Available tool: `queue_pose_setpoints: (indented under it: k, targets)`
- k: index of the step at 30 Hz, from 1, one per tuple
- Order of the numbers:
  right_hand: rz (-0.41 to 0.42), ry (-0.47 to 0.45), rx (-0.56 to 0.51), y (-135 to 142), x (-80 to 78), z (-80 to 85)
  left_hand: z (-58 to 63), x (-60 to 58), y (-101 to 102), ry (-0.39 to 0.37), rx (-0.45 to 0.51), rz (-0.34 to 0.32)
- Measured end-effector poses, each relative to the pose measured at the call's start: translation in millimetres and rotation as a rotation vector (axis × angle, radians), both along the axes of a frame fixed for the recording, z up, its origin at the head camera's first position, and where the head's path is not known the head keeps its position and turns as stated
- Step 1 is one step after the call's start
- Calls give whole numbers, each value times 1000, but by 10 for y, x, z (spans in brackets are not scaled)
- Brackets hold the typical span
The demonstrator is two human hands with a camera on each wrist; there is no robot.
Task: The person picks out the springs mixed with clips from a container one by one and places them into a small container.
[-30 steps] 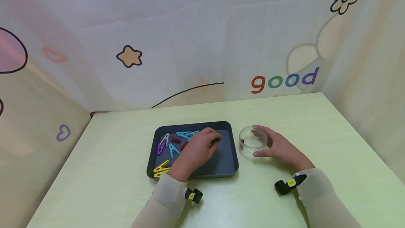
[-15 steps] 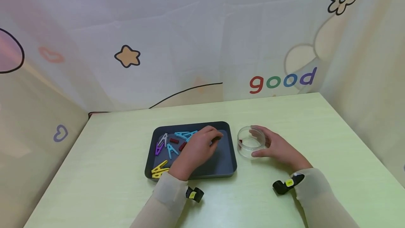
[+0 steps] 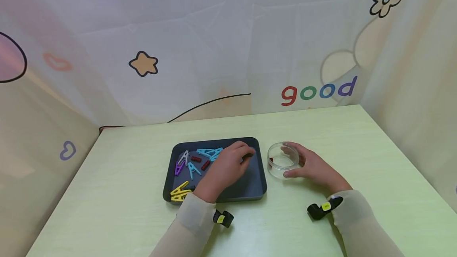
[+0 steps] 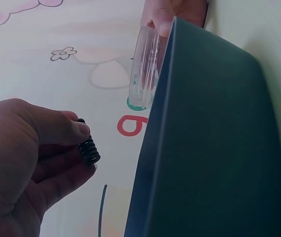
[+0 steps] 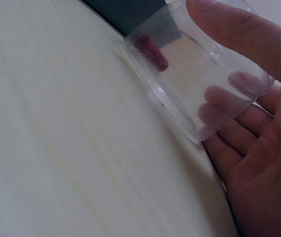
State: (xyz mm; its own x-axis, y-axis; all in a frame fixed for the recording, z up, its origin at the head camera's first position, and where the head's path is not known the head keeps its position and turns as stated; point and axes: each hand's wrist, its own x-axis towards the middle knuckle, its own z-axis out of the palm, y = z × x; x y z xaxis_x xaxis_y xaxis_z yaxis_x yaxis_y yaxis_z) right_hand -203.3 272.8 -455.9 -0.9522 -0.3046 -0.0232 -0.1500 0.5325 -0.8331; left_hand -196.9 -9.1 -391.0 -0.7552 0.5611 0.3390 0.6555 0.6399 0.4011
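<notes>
My left hand (image 3: 228, 165) is over the right half of the dark grey tray (image 3: 262, 169). Its thumb and fingers pinch a dark coil spring (image 4: 89, 150), plain in the left wrist view and mostly covered by the hand in the head view. Just right of the tray, a clear round plastic jar (image 3: 282, 167) stands on the table, tilted slightly. My right hand (image 3: 314, 167) grips it from the right side, thumb in front and fingers behind. Inside the jar, against its wall, lies a red coil spring (image 5: 152, 53).
In the tray's left half lie yellow clothespins (image 3: 180, 192), several light blue clothespins (image 3: 192, 169), a purple clothespin (image 3: 179, 167), a white clothespin (image 3: 183, 158) and two dark red springs (image 3: 196, 159). A printed cloth (image 3: 214, 50) hangs behind the table (image 3: 107, 193).
My left hand has shifted slightly right across the tray, toward the jar. The right hand keeps its grip on the jar. The head view has turned very slightly.
</notes>
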Motion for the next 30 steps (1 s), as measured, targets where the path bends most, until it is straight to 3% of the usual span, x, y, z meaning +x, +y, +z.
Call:
queue_pose_setpoints:
  k: [30]
  targets:
    - [10, 24, 2, -5, 15, 26, 81, 26, 182, -28, -23, -10]
